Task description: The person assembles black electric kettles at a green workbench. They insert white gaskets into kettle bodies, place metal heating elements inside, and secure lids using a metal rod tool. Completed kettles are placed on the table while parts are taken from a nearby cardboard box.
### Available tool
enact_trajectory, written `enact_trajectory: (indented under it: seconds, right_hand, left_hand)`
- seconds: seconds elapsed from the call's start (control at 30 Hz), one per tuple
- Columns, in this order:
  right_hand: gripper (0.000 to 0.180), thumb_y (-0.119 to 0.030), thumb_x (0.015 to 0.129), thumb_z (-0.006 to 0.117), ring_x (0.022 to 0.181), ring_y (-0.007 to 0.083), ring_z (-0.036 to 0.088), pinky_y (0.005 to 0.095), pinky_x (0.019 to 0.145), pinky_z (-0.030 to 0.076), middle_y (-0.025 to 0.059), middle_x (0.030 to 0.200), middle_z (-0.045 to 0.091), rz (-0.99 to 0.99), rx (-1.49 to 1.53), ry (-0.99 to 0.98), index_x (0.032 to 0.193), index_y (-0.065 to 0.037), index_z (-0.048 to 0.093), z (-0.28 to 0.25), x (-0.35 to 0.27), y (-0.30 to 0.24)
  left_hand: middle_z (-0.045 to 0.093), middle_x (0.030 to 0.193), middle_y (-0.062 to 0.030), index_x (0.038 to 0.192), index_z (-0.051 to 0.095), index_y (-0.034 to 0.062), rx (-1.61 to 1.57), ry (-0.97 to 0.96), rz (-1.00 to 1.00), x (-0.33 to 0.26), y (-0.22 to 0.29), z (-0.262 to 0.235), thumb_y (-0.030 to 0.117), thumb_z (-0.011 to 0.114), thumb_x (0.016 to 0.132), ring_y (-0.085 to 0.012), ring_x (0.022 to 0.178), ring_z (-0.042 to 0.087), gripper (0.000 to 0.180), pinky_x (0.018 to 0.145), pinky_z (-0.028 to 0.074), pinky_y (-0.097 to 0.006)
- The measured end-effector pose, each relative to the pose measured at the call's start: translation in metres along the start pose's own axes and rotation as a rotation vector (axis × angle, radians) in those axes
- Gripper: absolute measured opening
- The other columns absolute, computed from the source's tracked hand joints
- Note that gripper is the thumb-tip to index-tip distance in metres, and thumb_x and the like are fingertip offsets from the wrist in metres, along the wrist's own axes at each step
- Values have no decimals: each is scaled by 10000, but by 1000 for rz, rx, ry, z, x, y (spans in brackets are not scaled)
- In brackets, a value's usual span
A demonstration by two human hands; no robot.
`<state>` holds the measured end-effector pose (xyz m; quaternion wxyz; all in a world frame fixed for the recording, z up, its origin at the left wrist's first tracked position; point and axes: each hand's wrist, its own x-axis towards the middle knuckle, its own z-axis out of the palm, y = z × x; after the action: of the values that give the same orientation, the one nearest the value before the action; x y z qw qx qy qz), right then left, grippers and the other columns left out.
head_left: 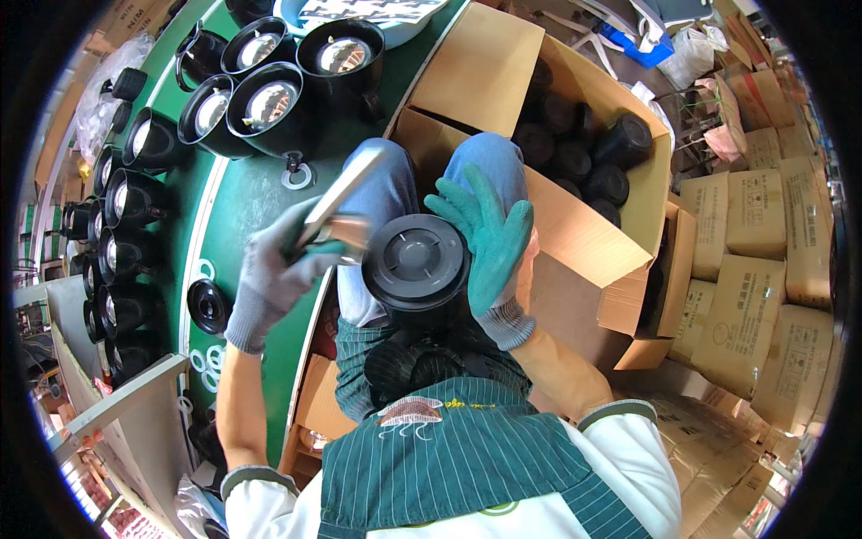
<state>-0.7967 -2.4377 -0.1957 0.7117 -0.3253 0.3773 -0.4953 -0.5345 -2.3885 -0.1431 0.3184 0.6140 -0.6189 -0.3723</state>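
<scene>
A black mug-like vessel (417, 260) sits between my thighs, its round, ridged end facing up. My right hand (485, 235), in a green-coated glove, rests against its right side with the fingers spread and the palm showing. To its left, my left hand (285, 267) wears a grey glove. Its fingers are closed round a pale-handled tool (346, 193). Motion blurs the tool's head, so I cannot make out its kind. That head is close to the vessel's upper left rim; I cannot tell whether they touch.
Black mugs with shiny linings (268, 106) stand on the green table (242, 211) at left, near a black lid (208, 306) and pale rings (208, 364). An open carton (575, 211) of black vessels stands at right, before stacked cartons (741, 310). A blue basin is at the back.
</scene>
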Motion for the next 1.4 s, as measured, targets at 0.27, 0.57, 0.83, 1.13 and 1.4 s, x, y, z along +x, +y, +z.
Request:
enact_trajectory:
  seconds: [0.27,0.57,0.83,1.13,1.4]
  right_hand:
    - [575,-432,1095,406,1147,323,686,412,1047,542,223,1251,668,166,78,-310,1507,-35,464,-20,47,1]
    - [509,-272,1116,456,929,242,692,407,925,567,5,728,554,510,438,-762,1480,84,443,-6,106,50]
    - [356,-269,1080,458,729,210,602,413,908,506,72,737,609,276,324,-661,1156,31,634,-26,25,-2]
    - [212,-306,755,757,721,229,587,505,972,509,-7,624,518,-575,-609,-1246,689,-129,661,17,-5,-51]
    - [230,-319,786,727,671,233,623,420,731,578,44,634,550,-657,-871,-1490,737,-101,673,73,-15,-31]
  left_hand:
    - [695,1048,-287,1456,423,-86,617,-269,-104,10,82,34,313,698,931,-421,913,725,715,800,581,-460]
    - [599,1152,-257,1523,319,-75,773,-137,-527,-14,134,101,353,605,996,-379,882,729,737,715,597,-452]
    - [690,873,-202,1380,532,-27,132,33,38,-11,46,38,227,528,914,-396,814,722,530,780,557,-431]
    - [665,703,-107,1234,665,22,-96,-263,486,79,-3,36,387,448,926,-256,633,700,524,605,540,-365]
    - [618,715,-175,898,661,55,-237,-290,699,110,-19,59,353,475,1021,-379,705,625,371,677,498,-436]
